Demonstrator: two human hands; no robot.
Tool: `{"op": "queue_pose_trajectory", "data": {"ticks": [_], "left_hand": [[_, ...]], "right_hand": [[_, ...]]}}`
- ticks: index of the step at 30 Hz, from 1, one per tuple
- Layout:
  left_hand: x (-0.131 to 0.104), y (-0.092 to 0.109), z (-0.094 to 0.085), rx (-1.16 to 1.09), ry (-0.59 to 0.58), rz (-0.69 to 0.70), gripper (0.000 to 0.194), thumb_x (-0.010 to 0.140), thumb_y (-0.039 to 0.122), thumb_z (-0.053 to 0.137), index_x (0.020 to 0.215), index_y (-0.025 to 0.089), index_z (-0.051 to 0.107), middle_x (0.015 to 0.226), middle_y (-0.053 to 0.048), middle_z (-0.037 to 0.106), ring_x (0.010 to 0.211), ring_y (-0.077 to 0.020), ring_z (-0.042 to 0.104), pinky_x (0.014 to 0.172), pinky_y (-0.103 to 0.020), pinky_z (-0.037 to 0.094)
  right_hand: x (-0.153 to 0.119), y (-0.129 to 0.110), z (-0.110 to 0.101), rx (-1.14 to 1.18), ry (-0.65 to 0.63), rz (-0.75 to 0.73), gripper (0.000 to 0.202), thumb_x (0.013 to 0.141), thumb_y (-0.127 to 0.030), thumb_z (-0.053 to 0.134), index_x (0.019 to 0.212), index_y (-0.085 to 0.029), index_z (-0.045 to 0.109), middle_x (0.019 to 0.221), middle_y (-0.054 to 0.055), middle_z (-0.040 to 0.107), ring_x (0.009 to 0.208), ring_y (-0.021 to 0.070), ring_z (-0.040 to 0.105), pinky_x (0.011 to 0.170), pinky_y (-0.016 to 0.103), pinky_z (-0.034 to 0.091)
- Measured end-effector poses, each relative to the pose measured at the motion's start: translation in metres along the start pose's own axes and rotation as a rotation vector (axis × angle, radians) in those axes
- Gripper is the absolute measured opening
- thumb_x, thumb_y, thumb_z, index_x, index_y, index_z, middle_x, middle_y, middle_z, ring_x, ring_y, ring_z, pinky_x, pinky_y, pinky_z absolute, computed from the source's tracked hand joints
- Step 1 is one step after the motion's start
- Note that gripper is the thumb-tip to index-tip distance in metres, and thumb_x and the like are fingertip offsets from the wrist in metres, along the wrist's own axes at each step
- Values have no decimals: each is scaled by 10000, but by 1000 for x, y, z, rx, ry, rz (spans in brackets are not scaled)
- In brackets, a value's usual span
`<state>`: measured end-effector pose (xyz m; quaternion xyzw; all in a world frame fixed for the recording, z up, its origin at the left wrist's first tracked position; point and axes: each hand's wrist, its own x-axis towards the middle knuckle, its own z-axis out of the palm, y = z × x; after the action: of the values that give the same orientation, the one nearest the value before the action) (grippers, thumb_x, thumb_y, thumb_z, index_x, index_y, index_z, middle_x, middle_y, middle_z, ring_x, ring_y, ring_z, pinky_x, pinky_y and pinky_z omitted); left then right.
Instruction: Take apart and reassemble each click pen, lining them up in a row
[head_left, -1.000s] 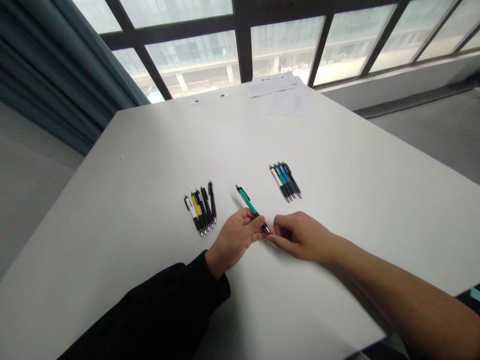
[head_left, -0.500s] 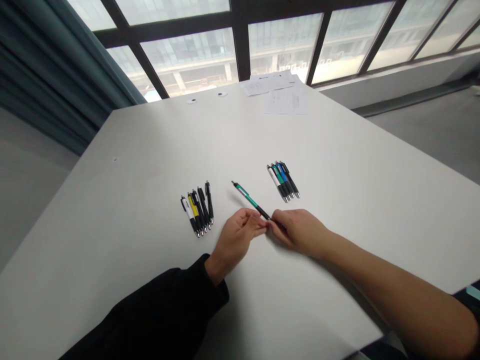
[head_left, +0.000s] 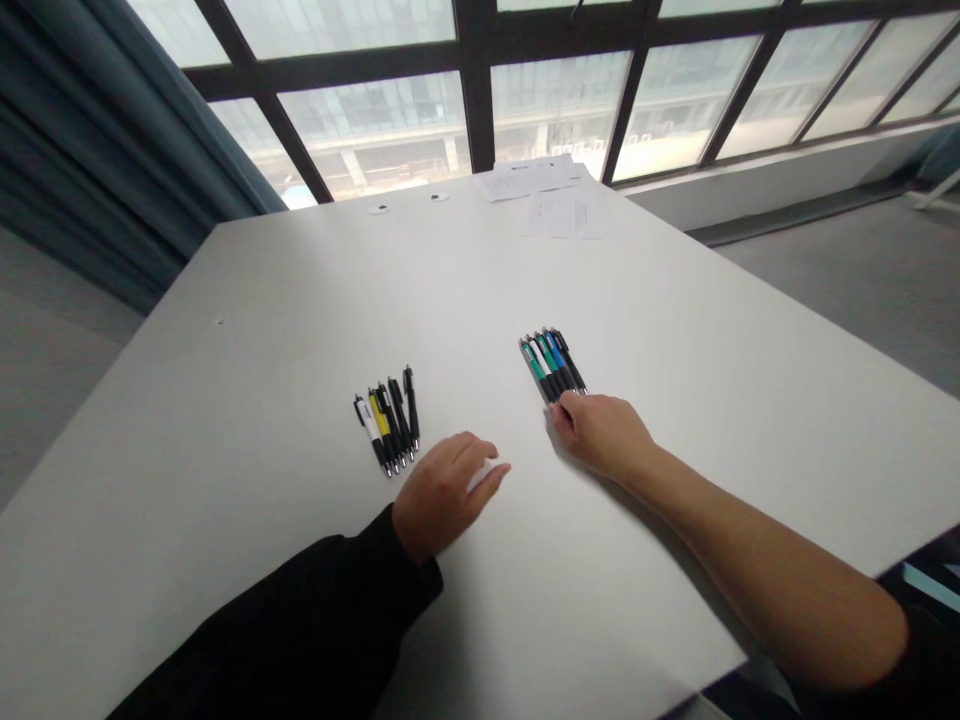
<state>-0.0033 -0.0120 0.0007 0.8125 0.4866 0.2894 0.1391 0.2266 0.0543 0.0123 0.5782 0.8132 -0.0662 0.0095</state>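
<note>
My right hand point(head_left: 600, 430) pinches the tip end of a green pen point(head_left: 533, 364), which lies on the white table at the left side of a row. Beside that pen in the row lie a white pen, another green one, a blue pen point(head_left: 555, 352) and a black pen point(head_left: 568, 358). My left hand point(head_left: 446, 490) hovers low over the table with thumb and fingers apart, holding nothing. Just beyond its knuckles is a second group: a white pen point(head_left: 370, 425), a yellow pen point(head_left: 379, 418) and several black pens point(head_left: 412, 405), lying side by side.
Printed papers point(head_left: 529, 180) lie at the far edge of the white table point(head_left: 300, 300), near two small round table fittings. A dark-framed window point(head_left: 375, 110) stands behind the table, and a blue-grey curtain point(head_left: 97, 130) hangs at the left.
The green pen has moved away and to the right, from between both hands to the left side of the right-hand row. My left hand has let go of it and drawn back left.
</note>
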Motion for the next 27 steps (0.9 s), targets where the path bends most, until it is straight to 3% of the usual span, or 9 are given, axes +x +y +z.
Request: {"op": "queue_pose_trajectory", "data": {"ticks": [3, 6, 9, 16, 22, 25, 27], "left_hand": [[-1, -20, -9, 481, 163, -143, 212, 944, 348, 586, 958, 146, 650, 906, -126, 649, 862, -282, 594, 803, -409, 472], [0, -34, -19, 760, 179, -331, 312, 911, 416, 604, 997, 118, 641, 923, -151, 624, 872, -322, 576, 760, -417, 460], [3, -37, -23, 827, 151, -414, 330, 909, 445, 583, 980, 125, 627, 932, -146, 621, 867, -316, 576, 745, -399, 451], [6, -34, -23, 862, 118, -448, 338, 900, 468, 570, 879, 136, 628, 881, -141, 622, 855, -322, 581, 725, -404, 447], [6, -36, -22, 815, 131, -320, 248, 899, 354, 609, 744, 162, 629, 811, -124, 604, 831, -310, 567, 733, -410, 459], [7, -28, -17, 654, 181, -139, 176, 919, 284, 617, 798, 157, 632, 834, -109, 613, 822, -280, 560, 753, -405, 480], [7, -21, -13, 495, 196, -15, 156, 955, 271, 597, 857, 153, 624, 873, -101, 622, 835, -254, 571, 765, -383, 495]], "right_hand": [[0, -3, -1, -27, -2, 31, 372, 1025, -378, 395, 907, -175, 683, 835, 109, 763, 686, 228, 685, 576, 300, 310], [0, -3, -1, -26, 5, 35, 381, 1020, -385, 398, 901, -175, 693, 819, 106, 758, 677, 224, 682, 571, 301, 311], [1, -2, 0, -10, 20, 31, 374, 1006, -387, 415, 871, -177, 694, 801, 102, 752, 652, 212, 665, 555, 299, 282], [0, 3, 6, 82, 97, -5, 387, 980, -427, 463, 734, -194, 650, 678, 72, 703, 569, 186, 590, 530, 299, 207], [-4, 7, 9, 345, 229, -62, 377, 962, -432, 524, 674, -195, 577, 575, 25, 607, 517, 153, 516, 544, 289, 282], [-7, 7, 5, 641, 284, -90, 242, 934, -433, 599, 892, -196, 621, 644, 0, 624, 516, 130, 506, 552, 277, 364], [-9, 7, 3, 865, 295, -122, 307, 920, -432, 635, 1121, -201, 605, 791, 14, 670, 543, 120, 524, 559, 272, 413]]}}
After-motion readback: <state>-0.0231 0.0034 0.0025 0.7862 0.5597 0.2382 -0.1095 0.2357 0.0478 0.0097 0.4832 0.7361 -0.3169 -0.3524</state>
